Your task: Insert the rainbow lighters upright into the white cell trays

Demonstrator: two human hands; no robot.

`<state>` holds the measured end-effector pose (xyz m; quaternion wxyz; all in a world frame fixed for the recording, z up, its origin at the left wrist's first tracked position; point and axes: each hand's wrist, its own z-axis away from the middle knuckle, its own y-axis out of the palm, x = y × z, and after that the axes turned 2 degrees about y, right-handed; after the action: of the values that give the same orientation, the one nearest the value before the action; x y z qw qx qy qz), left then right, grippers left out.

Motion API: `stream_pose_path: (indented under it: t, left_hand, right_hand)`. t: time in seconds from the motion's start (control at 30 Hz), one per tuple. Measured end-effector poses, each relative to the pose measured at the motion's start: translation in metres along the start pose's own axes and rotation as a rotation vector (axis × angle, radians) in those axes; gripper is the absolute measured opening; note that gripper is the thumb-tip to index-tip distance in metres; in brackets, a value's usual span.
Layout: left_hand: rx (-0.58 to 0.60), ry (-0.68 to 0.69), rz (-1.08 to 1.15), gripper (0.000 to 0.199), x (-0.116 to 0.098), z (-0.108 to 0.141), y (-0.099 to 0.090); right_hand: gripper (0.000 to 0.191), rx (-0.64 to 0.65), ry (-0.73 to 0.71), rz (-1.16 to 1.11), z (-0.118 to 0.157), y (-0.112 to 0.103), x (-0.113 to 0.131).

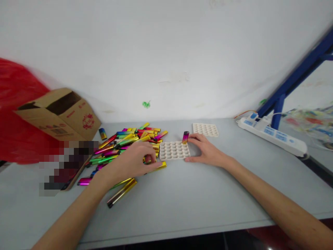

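Observation:
A white tray (174, 155) with rows of round hollows lies on the table between my hands. One purple-and-gold lighter (185, 137) stands upright at its far right corner. My right hand (204, 151) spans the tray's right edge, its thumb at the near corner and its fingertips beside the standing lighter. At the right side of a loose pile of shiny coloured lighters (127, 139), my left hand (139, 158) has its fingers curled. A gold lighter (163, 165) pokes out past its thumb; the rest of that lighter is partly hidden by the hand.
Another white tray (206, 130) lies behind my right hand. At left are an open cardboard box (70, 118), a red plastic bag (23, 114) and a blurred-out phone-like object (70, 170). A power strip (273, 135) and blue metal frame (293, 76) are at right.

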<state>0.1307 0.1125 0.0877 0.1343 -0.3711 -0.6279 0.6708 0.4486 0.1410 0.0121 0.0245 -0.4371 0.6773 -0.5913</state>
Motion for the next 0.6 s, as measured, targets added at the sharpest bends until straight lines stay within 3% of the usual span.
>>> stream_pose_path:
  t: [0.13,0.37,0.47,0.6]
  left_hand:
    - [0.082,-0.013,-0.012,0.029,0.0,0.006,0.016]
    - [0.072,0.025,0.041,0.018,-0.002,0.008,0.027]
    - [0.008,0.025,0.176,0.017,-0.004,0.009,0.023]
    - [-0.181,-0.041,0.371,0.021,-0.009,0.008,0.014]
  right_hand:
    - [0.074,0.022,-0.003,0.027,0.002,0.0,0.0]
    - [0.075,0.018,-0.007,0.044,0.004,0.002,-0.001]
    - [0.073,0.017,-0.008,0.039,0.004,0.002,-0.002]
    - [0.075,0.015,-0.027,0.047,0.004,0.002,-0.003]
